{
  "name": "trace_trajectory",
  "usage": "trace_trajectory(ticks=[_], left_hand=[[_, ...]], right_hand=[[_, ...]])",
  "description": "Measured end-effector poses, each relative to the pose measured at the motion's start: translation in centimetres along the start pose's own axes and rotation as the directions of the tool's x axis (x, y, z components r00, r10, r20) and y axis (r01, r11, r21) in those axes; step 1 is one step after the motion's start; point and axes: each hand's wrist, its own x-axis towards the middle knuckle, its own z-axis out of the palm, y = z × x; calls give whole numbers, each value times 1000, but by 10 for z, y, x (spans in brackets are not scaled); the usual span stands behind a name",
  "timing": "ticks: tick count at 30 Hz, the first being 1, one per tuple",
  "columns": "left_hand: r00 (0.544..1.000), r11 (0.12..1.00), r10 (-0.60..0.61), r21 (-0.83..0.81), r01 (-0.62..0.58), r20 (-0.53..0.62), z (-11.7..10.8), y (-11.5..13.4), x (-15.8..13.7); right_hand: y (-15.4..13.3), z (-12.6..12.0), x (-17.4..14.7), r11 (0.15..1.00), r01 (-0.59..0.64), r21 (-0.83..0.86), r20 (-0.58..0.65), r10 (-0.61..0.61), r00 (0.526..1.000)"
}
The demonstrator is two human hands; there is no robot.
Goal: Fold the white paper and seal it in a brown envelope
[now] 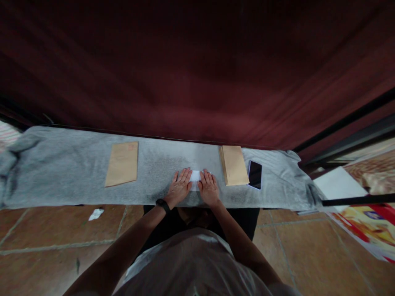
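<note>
Partly hidden under left hand [180, 187] and right hand [209, 188]: white paper [195, 176], details too small to make out. Lies on the cloth-covered desk [163, 160], bare only between the two. Palms down, fingers outstretched, closed around nothing. Off left, a brown envelope [122, 164]; near right, stacked envelopes [235, 164], one corner meeting or overlapping a phone [254, 174], hard to tell.

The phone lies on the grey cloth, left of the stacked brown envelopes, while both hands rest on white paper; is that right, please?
Not quite: the head view shows the phone to the right of the stacked brown envelopes. It lies on the grey cloth, and the left hand and right hand rest on white paper.
</note>
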Motion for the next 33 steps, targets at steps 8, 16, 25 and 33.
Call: trace_trajectory(ticks=[8,16,25,33], left_hand=[[1000,1000,-9,14,9,12,3,0,1],[1000,1000,-4,13,4,17,1,1,2],[998,998,-58,5,58,21,-7,1,-7],[996,996,-83,17,83,19,-10,-7,-22]], right_hand=[[0,-6,3,999,-37,-9,3,37,999],[-17,-5,-10,999,28,24,12,-28,1000],[-4,-7,-18,1000,-5,0,-28,5,1000],[1,-9,-24,1000,-19,-19,-40,18,999]])
